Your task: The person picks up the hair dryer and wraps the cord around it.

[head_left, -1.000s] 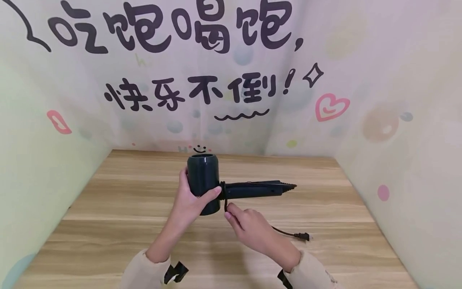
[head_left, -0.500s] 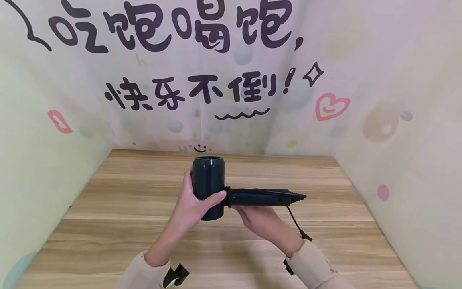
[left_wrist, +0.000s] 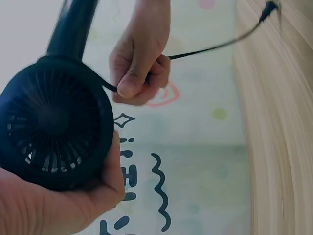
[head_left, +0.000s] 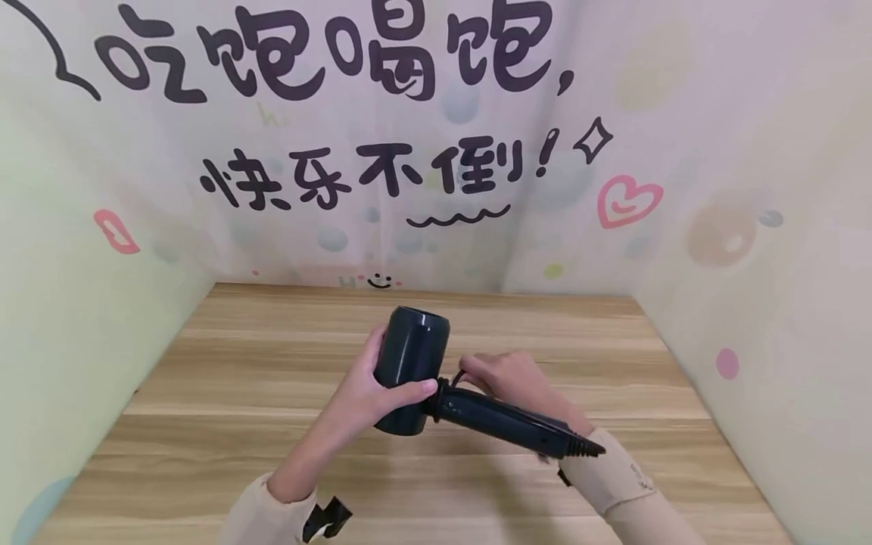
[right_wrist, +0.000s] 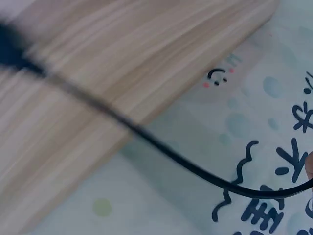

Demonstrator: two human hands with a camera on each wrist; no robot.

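A dark blue hair dryer (head_left: pixel 412 356) is held up over the table in the head view, its handle (head_left: pixel 507 422) pointing right and slightly down. My left hand (head_left: pixel 364 397) grips the barrel, thumb lying across toward the base of the handle. In the left wrist view, the slatted air intake (left_wrist: pixel 53 120) faces the camera. Beyond the handle, my right hand (head_left: pixel 507 375) pinches the black power cord (head_left: pixel 459 378), which is looped round the handle's base. From that fist the free cord trails to a plug (left_wrist: pixel 268 11). The right wrist view shows the cord (right_wrist: pixel 195 169) curving across it.
Below the hands lies a wood-grain table (head_left: pixel 238 424). A printed cloth wall (head_left: pixel 450 257) with black lettering stands behind it, and pale side walls (head_left: pixel 783 341) flank it. Black straps (head_left: pixel 328 519) show at the sleeves.
My right hand has carried the cord from the near side, under the handle, to its far side. The hair dryer has shifted right and nearer, and its handle has tilted down.
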